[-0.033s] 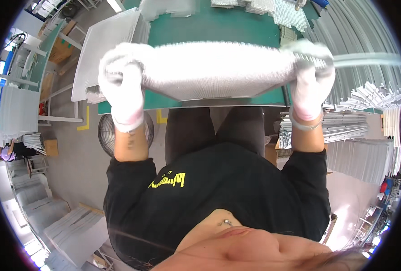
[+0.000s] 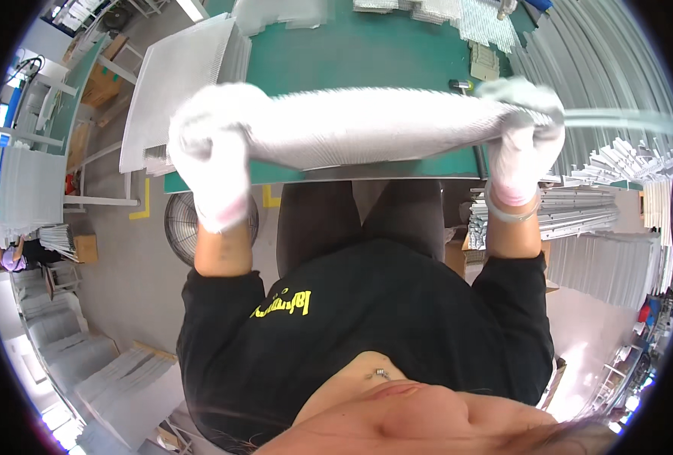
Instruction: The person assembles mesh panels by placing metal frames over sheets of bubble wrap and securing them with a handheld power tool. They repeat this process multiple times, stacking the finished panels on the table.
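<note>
The left end of a white finned panel (image 2: 374, 129) is grasped by the gloved left hand (image 2: 214, 136), and its right end is clasped by the gloved right hand (image 2: 526, 133). The panel is held raised over the near edge of the green counter (image 2: 336, 53), its long axis running left to right, roughly parallel to that edge. Its surface is washed out and blurred, so whether one sheet or several are held cannot be told; the fingertips are hard to make out.

Near the right hand, a small dark tool (image 2: 461, 86) and a beige ridged block (image 2: 484, 61) are seen on the counter. A stack of white panels (image 2: 181, 64) is set along its left edge. Long pale strips (image 2: 602, 68) are laid at the right, cut off by the picture's rim.

Beneath, a wire-guarded fan (image 2: 179, 227) is partly hidden by the left forearm. Farther left, a cardboard box (image 2: 86, 249) is seen, its contents indistinguishable.
</note>
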Available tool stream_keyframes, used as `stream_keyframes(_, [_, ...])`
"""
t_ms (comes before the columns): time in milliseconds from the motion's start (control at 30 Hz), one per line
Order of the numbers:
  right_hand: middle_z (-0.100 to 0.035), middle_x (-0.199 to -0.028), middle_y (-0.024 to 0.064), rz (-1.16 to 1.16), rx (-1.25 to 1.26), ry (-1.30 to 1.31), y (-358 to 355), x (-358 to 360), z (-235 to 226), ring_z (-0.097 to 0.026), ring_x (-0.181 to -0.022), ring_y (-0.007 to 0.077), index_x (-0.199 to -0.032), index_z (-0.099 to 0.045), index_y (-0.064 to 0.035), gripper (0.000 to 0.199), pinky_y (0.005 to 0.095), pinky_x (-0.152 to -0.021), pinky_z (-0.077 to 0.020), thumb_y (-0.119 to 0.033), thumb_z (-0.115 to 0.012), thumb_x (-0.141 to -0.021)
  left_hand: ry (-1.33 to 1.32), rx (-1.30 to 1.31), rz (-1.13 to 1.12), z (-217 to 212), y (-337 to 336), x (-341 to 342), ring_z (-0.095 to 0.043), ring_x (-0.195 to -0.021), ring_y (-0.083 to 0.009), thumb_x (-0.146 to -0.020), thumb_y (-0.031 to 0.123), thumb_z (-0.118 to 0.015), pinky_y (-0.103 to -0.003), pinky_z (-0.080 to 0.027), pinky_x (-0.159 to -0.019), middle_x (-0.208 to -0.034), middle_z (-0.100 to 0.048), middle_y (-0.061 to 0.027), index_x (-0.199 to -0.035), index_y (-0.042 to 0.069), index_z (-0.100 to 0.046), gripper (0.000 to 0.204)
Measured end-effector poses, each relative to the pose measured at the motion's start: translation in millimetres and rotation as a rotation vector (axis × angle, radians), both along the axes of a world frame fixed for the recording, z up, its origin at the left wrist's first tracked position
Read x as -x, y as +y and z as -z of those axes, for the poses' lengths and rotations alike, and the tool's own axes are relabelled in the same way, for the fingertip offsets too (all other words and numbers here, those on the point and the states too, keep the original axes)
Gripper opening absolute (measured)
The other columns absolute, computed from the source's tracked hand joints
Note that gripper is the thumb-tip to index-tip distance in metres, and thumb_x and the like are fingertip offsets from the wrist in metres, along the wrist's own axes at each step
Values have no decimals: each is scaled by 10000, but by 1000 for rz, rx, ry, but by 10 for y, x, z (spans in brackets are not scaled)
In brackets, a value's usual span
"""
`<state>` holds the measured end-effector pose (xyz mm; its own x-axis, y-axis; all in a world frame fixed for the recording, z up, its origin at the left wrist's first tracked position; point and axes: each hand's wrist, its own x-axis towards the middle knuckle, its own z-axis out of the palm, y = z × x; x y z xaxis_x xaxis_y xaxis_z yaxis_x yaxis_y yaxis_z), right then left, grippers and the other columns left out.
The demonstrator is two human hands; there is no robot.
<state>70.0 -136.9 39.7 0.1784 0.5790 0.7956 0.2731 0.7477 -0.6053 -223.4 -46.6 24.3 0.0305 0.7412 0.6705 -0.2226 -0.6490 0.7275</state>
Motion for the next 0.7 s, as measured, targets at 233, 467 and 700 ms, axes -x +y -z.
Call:
stream_keyframes(233, [-674, -828, 62, -368, -119, -205, -673, -212, 312, -671, -729, 213, -944, -563, -76, 265, 298, -583, -506, -332, -615, -985, 142, -359, 1440, 278, -154, 30, -607, -1065, -333, -980, 479, -593, -535, -437, -956, -1083, -666, -170, -1039, 32, -716, 468])
stream_keyframes(467, [-697, -972, 155, -411, -194, -227, -1040, -138, 654, -672, -816, 228, -790, -520, -49, 209, 320, -646, -539, 37, -681, -690, 1348, 35, 917, 1238, 125, -221, -188, -1511, -404, -986, 662, -382, -486, -144, -1237, -1590, -294, -251, -1521, -26, -332, 873])
stream_keyframes(700, [-669, -976, 221, -380, -260, -208, -1066, -80, 766, -666, -792, 276, -896, -494, -17, 230, 371, -592, -527, -104, -655, -755, 1359, -140, 1076, 1460, 358, -650, -130, -1531, -368, -1027, 591, -321, -508, -82, -1244, -1609, -269, -221, -1555, -2, -261, 796])
